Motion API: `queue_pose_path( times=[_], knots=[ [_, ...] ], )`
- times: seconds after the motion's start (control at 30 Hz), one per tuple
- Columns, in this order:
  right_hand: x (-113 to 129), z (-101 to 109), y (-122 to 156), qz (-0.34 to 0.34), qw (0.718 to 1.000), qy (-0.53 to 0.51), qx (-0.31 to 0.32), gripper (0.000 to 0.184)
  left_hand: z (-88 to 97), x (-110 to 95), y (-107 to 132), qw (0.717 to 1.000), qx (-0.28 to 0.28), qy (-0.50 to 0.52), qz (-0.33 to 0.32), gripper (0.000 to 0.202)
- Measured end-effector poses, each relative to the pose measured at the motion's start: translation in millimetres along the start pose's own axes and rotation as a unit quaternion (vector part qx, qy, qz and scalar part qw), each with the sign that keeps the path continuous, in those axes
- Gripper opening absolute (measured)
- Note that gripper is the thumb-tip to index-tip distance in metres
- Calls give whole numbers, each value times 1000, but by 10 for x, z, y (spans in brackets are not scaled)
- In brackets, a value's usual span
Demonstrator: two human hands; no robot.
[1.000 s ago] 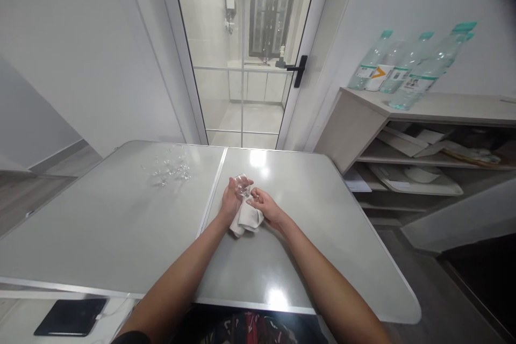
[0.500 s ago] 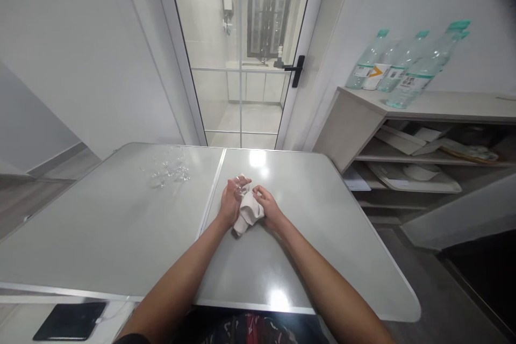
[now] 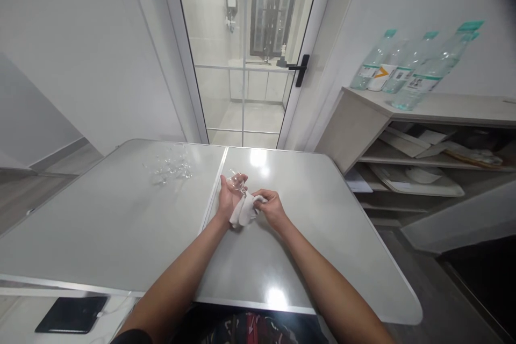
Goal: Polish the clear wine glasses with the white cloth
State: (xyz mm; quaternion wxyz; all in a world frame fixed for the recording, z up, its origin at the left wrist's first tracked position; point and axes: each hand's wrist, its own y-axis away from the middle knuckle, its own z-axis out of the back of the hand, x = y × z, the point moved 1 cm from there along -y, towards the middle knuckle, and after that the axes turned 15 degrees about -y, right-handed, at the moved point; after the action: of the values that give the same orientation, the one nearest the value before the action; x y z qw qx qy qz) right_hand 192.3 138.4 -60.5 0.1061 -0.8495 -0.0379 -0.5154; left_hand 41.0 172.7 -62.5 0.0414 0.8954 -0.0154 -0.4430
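Over the right half of the table, my left hand (image 3: 228, 196) cradles a small clear glass (image 3: 237, 181) against its palm and fingers. The glass tilts, and its lower part runs behind the cloth. A white cloth (image 3: 244, 212) hangs bunched below the glass, between the two hands. My right hand (image 3: 273, 208) pinches the cloth at its right side, thumb and fingers closed. Farther left on the table, several clear glass pieces (image 3: 171, 169) stand close together; their exact shapes are hard to make out.
The pale glossy table (image 3: 133, 226) has a seam down its middle. A black tablet (image 3: 71, 314) with a cable lies on a lower surface at bottom left. Several plastic bottles (image 3: 419, 83) stand on a shelf unit (image 3: 358, 118) at right. A glazed door (image 3: 244, 70) is behind the table.
The fingers of my left hand have opened a little around the glass. My right hand has drawn the cloth slightly lower on the glass, and the view has shifted slightly.
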Motion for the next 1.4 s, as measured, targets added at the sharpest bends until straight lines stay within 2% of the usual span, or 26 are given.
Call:
queue_pose_path(
  times=[0.1, 0.23, 0.27, 0.33, 0.4, 0.43, 0.5, 0.57, 0.63, 0.73, 0.9, 0.97, 1.07, 1.2, 1.33, 1.4],
  knots=[
    [19, -1, 55, 50, 996, 72, -24, 13, -33, -16, 18, 1000, -1, -4, -6, 62],
    [47, -31, 121, 115, 987, 115, -17, 18, -58, -70, 37, 1000, 4, -1, -26, 61],
    [47, -29, 113, 119, 987, 102, -33, 18, -62, -84, 41, 999, 7, -2, -34, 61],
    [39, -5, 64, 120, 986, 36, -110, 22, -70, -113, 52, 998, 10, -15, -54, 60],
    [18, 22, -4, 98, 975, -66, -187, 31, -83, -144, 70, 995, 2, -42, -94, 59],
    [5, 25, -35, 74, 970, -112, -202, 35, -93, -160, 83, 992, -4, -57, -116, 57],
    [-22, 2, -71, 10, 970, -167, -175, 40, -122, -188, 120, 985, -13, -81, -152, 54],
    [-44, -46, -69, -43, 976, -172, -123, 42, -163, -207, 173, 980, -3, -104, -170, 54],
    [-62, -86, -50, -66, 981, -156, -90, 44, -206, -222, 237, 973, 20, -138, -185, 58],
    [-88, -71, -44, -70, 990, -99, -66, 46, -252, -223, 332, 954, 64, -205, -210, 66],
    [-136, 117, -79, -39, 991, 17, -130, 42, -266, -104, 416, 890, 182, -328, -258, 68],
    [-128, 177, -82, -29, 987, 66, -142, 38, -251, -47, 413, 870, 197, -358, -275, 66],
    [-62, 219, -73, 7, 968, 190, -162, 33, -232, -6, 388, 874, 175, -354, -284, 67],
    [68, 224, -58, 71, 916, 344, -193, 34, -253, -20, 368, 898, 142, -311, -276, 68],
    [199, 236, -61, 143, 874, 420, -197, 26, -252, -78, 347, 904, 80, -308, -284, 61],
    [266, 226, -54, 161, 866, 441, -173, 13, -223, -106, 322, 896, 48, -330, -294, 59]
  ],
)
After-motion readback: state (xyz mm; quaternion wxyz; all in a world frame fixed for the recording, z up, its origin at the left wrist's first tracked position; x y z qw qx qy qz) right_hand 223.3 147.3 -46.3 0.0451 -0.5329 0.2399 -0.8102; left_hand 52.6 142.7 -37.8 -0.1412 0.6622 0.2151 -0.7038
